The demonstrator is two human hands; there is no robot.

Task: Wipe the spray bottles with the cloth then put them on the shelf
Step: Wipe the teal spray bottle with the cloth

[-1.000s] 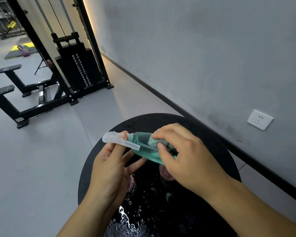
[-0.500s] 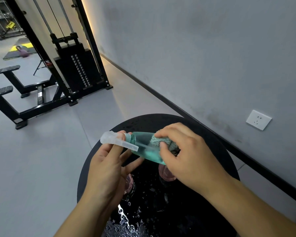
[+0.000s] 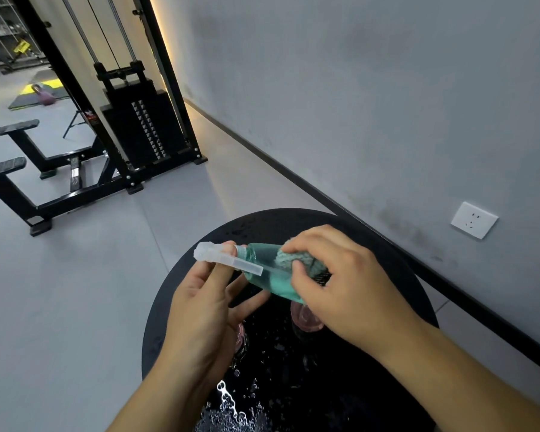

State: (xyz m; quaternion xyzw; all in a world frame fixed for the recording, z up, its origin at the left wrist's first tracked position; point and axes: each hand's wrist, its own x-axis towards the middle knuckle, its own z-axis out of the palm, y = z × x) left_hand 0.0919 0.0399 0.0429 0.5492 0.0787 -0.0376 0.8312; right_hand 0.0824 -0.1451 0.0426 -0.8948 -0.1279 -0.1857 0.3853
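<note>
Little had shifted vs a sec earlier: right hand [image 3: 353, 291] & cloth [image 3: 293, 261] sat much where they were on the bottle body, maybe a touch nearer the neck, w/ the bottle held at about the same slant. Green spray bottle [image 3: 268, 272] lay nearly sideways in the air above the round black table [image 3: 396, 263], clear spray head [image 3: 219, 257] pointing left, base hidden under the right hand. Left hand [image 3: 200, 310] pinched the neck/spray head betw. thumb & first fingers, curled round it; lower fingers were spread loosely below, touching nothing I could make out. Right hand's fingers were curled over the grey-green cloth, thumb under & fingertips on top, pressing the wad against the bottle's upper side; cloth was bunched, partly hidden by the fingers. Tabletop was wet: bright droplets [image 3: 228, 403] near the bottom edge, betw. the forearms. Two pinkish things [image 3: 306, 316] stood on the table under the hands, mostly covered, couldn't tell what they were. Behind, a black cable weight machine [image 3: 138, 126] stood against the grey wall [image 3: 356, 88], two padded bars off its left side. White socket [image 3: 474, 219] on the wall at right, above the dark skirting. Far top-left, a purple kettlebell [image 3: 46, 96] on a yellow-edged mat & wire racking behind, too small to make out its contents.
</note>
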